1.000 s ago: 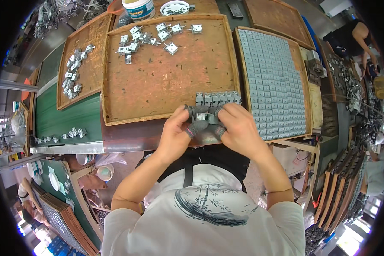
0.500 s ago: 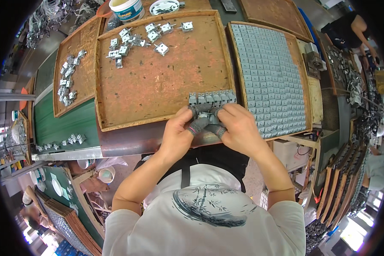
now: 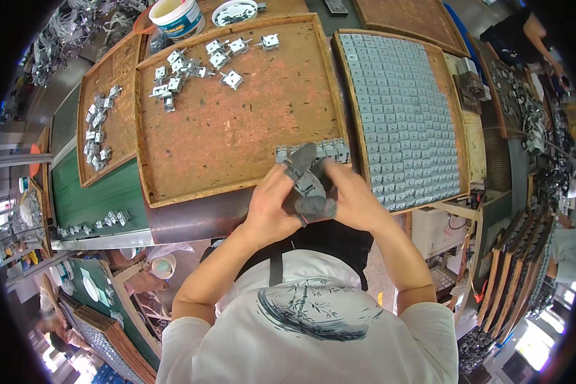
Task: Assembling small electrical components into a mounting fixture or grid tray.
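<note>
Head view, left hand: the left hand (image 3: 270,206), dark grey covers on finger and thumb; grip pinching the part between them.
Head view, right hand: the right hand (image 3: 355,197), against the part's right side; cannot tell if this grip pinches, fingertips partly hidden.
Part: the part (image 3: 308,185), small, metallic, tilted, held over the near edge of the middle tray; much of it covered by fingers.
Row: a row (image 3: 333,148) of grey metal pieces, side by side in the middle tray's near right corner, just beyond the fingers and partly hidden by them.
Middle tray: the middle tray (image 3: 243,128), wooden, worn reddish base; loose pieces (image 3: 174,73) scattered at its far left.
Right tray: the right tray (image 3: 443,83), close ranks of grey blocks (image 3: 400,121), bare strip along its right.
Left tray: the left tray (image 3: 123,70), smaller cluster (image 3: 96,131) of pieces.
Counter: the counter (image 3: 198,217) carries the trays; green surface (image 3: 99,201) at left, a few pieces near its front edge.
Far edge: blue-and-white tub (image 3: 180,24), beside it a white dish (image 3: 235,13) of dark bits.
</note>
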Available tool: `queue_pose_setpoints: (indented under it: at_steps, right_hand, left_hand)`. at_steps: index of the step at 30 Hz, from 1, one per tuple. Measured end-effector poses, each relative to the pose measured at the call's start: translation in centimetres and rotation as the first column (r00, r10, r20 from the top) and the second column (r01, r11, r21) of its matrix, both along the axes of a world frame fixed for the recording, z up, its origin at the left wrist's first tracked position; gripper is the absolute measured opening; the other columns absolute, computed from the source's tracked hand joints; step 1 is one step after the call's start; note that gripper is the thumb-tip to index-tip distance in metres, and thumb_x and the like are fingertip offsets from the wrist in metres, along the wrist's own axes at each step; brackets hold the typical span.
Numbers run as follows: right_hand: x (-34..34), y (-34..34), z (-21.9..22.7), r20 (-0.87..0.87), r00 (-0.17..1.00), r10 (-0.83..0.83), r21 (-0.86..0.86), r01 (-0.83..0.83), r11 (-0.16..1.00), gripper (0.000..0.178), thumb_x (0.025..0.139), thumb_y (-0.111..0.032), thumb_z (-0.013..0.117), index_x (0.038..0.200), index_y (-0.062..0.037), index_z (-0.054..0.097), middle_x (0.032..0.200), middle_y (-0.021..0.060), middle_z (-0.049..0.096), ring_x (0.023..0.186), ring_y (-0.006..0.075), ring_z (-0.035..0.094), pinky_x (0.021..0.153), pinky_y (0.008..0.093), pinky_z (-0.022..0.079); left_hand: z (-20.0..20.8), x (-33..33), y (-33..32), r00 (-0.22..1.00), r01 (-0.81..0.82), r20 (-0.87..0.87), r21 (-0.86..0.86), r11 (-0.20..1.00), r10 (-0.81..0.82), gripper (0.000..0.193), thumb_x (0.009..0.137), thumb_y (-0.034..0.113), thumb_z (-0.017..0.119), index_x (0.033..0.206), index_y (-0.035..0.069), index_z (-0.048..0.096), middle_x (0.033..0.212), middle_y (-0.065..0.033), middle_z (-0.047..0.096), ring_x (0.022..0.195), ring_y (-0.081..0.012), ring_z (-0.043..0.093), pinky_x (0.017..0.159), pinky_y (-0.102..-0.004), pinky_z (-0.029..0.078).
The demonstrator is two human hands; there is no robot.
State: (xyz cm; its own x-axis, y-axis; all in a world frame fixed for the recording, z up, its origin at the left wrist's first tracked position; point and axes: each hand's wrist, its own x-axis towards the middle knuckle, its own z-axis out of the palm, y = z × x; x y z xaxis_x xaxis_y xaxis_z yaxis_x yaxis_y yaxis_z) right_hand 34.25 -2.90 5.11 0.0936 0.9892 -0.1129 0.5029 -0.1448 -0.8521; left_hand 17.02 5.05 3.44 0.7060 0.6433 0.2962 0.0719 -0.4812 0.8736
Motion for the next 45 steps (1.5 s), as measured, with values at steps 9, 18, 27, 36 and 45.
queue_pose_setpoints:
  at_steps: [9, 18, 27, 36, 45]
  right_hand:
    - [1.1, -0.4, -0.1, -0.063, 0.994, 0.093, -0.005, -0.094, 0.996, 0.040, 0.075, -0.036, 0.075, 0.093, -0.0009, 0.067, 0.087, 0.0220, 0.068, 0.082, 0.0397, 0.066, 0.071, 0.0428, 0.052]
    - [26.4, 0.1, -8.7, 0.084, 0.561, -0.824, 0.404, 0.736, 0.543, 0.023, 0.084, -0.018, 0.064, 0.102, -0.0049, 0.069, 0.093, 0.0171, 0.071, 0.088, 0.0305, 0.068, 0.079, 0.0376, 0.051]
    - [38.7, 3.0, -11.5, 0.579, 0.476, -0.662, -0.068, 0.837, 0.543, 0.054, 0.077, -0.046, 0.062, 0.120, -0.0129, 0.068, 0.115, 0.0198, 0.067, 0.112, 0.0364, 0.061, 0.096, 0.0415, 0.046]
    - [43.1, 0.5, -10.8, 0.334, 0.578, -0.744, 0.325, 0.671, 0.667, 0.074, 0.075, -0.020, 0.076, 0.140, 0.0001, 0.047, 0.143, 0.0130, 0.049, 0.126, 0.0266, 0.048, 0.106, 0.0337, 0.034]
    - [42.9, 2.7, -11.3, 0.160, 0.479, -0.863, -0.320, 0.852, 0.414, 0.065, 0.082, -0.019, 0.071, 0.138, 0.0020, 0.045, 0.129, 0.0175, 0.057, 0.106, 0.0293, 0.061, 0.088, 0.0393, 0.050]
  left_hand:
    - [0.2, 1.2, 0.5, 0.995, 0.086, 0.034, 0.207, 0.975, -0.095, 0.064, 0.059, 0.018, 0.082, 0.117, -0.002, 0.063, 0.116, -0.0208, 0.063, 0.101, -0.0397, 0.061, 0.085, -0.0425, 0.052]
    - [-0.8, -2.0, 5.7, 0.904, -0.275, -0.376, -0.150, 0.950, 0.202, 0.054, 0.075, -0.011, 0.062, 0.128, -0.001, 0.058, 0.107, -0.0028, 0.046, 0.094, -0.0135, 0.052, 0.083, -0.0230, 0.045]
    - [-8.0, -5.4, 7.0, 0.968, -0.151, -0.248, -0.705, 0.693, -0.042, 0.050, 0.071, -0.014, 0.052, 0.119, 0.000, 0.062, 0.103, -0.0065, 0.062, 0.100, -0.0221, 0.062, 0.088, -0.0303, 0.051]
    - [-3.9, -5.7, 6.3, 0.958, -0.181, -0.270, -0.305, 0.935, 0.097, 0.063, 0.071, -0.007, 0.058, 0.132, 0.010, 0.055, 0.110, -0.0159, 0.051, 0.107, -0.0272, 0.053, 0.082, -0.0342, 0.051]
    - [-3.9, -27.6, 9.1, -0.150, -0.618, -0.507, 0.718, 0.320, 0.849, 0.037, 0.074, 0.015, 0.067, 0.110, 0.010, 0.059, 0.102, -0.0132, 0.063, 0.099, -0.0361, 0.061, 0.081, -0.0441, 0.051]
